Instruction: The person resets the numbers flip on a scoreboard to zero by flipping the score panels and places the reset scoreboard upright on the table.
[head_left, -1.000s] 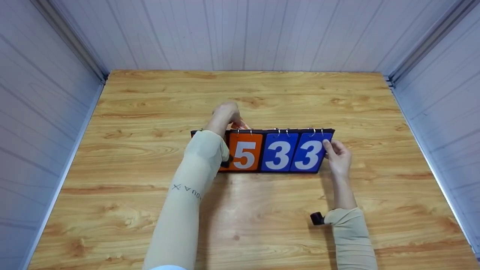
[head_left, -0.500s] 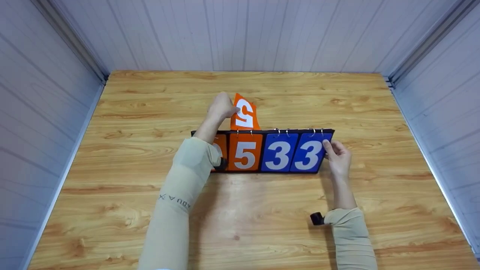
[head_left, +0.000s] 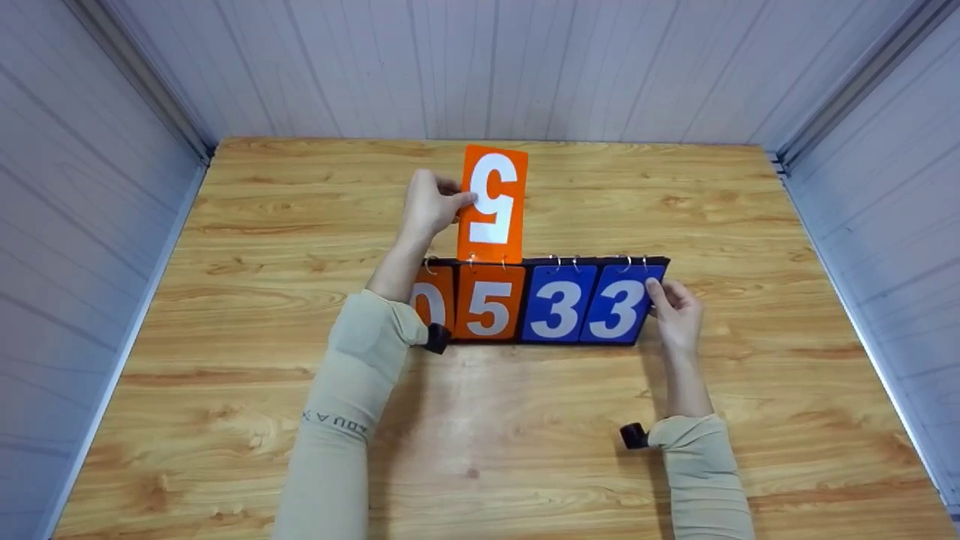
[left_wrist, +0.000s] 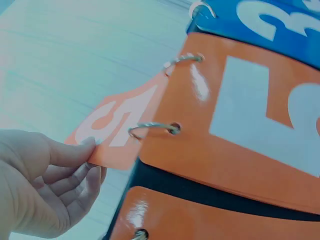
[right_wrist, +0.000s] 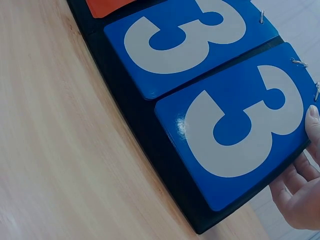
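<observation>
A black flip scoreboard stands on the wooden table, showing orange cards 0 and 5 and two blue 3 cards. My left hand pinches the edge of an orange 5 card, held upright above the board on its rings; the left wrist view shows the same card between thumb and fingers. My right hand grips the board's right end beside the last blue 3, with fingers curled round the edge.
White panelled walls enclose the table on three sides. Small black wrist cameras sit at both cuffs of the beige sleeves. Bare wood lies in front of and behind the board.
The left hand has lifted the orange 5 card from behind the board up to standing above it, and the arm moved left, uncovering the 0 card. The right hand stayed put.
</observation>
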